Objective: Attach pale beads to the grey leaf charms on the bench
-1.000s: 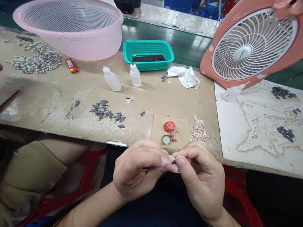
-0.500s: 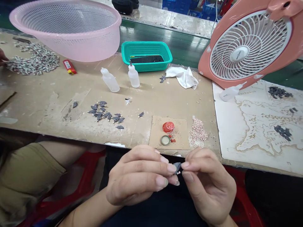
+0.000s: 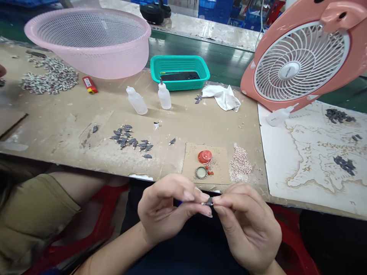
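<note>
Between my two hands, just off the table's front edge, is a small dark grey leaf-shaped piece (image 3: 210, 201) with pale bits on it. My left hand (image 3: 169, 208) pinches its left end between thumb and fingers. The thumb and forefinger of my right hand (image 3: 248, 221) close on its right end. Behind them, a cardboard square (image 3: 189, 164) bears a red cup-like cap (image 3: 205, 156), a bottle cap (image 3: 201, 172) and several tiny red bits (image 3: 210, 173). Similar grey pieces (image 3: 133, 141) lie loosely grouped on the table to the left.
Small pinkish beads (image 3: 241, 161) are heaped right of the cardboard. Farther back are two squeeze bottles (image 3: 137, 101), a green basket (image 3: 180, 86), a white cloth (image 3: 222, 96), a pink basket (image 3: 123, 63) and a fan (image 3: 289, 70). Another person's leg (image 3: 37, 210) is at the left.
My left fingers have shifted from lying across the grey piece to a pinch at its left end, and the piece has turned. The whole view has shifted slightly.
</note>
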`<state>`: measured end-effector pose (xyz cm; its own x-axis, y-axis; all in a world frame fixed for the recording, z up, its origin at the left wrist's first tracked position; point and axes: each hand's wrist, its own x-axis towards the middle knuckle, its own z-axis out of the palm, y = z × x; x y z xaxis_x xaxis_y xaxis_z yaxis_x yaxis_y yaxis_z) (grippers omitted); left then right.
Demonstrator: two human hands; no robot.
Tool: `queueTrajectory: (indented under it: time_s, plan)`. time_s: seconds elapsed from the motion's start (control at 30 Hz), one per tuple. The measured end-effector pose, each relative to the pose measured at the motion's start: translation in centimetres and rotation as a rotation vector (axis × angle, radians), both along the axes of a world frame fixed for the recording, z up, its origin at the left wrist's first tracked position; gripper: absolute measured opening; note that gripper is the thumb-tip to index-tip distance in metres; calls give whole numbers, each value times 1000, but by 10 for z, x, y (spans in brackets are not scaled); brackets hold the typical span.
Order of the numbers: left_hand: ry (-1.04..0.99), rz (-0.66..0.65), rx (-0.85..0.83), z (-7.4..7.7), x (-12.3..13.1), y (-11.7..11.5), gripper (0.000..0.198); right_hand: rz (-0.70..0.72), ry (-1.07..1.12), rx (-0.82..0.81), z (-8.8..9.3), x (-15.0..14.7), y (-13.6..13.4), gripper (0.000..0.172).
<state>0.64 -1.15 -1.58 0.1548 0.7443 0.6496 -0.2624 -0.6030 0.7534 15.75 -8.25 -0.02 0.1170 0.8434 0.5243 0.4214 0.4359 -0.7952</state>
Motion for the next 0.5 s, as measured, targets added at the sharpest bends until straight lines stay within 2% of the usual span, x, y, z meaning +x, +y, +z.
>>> queueTrajectory:
  time_s: [0.1,0.2,0.27,0.33,0.37,0.47,0.5]
  plan:
    - [-112,-43,-175,-1,3,-1,36,-131,76,-23,-8,0,-2,27]
    - [-144,-12,-174,-4,-1,1,38,-253,136,-64,-14,2,-3,25]
    - [-123,44,-131,-8,-9,7,37,-277,124,-100,-14,4,-3,20]
    - [-49,190,-84,-14,-23,17,35,-234,79,-154,-12,5,-2,14]
    - [34,307,-72,-17,-31,24,34,-203,64,-184,-11,6,-3,10]
    - [397,682,-121,-26,-63,50,26,-110,87,-260,-18,14,-11,3]
    - [483,750,-149,-27,-75,58,23,-70,108,-284,-24,19,-17,7]
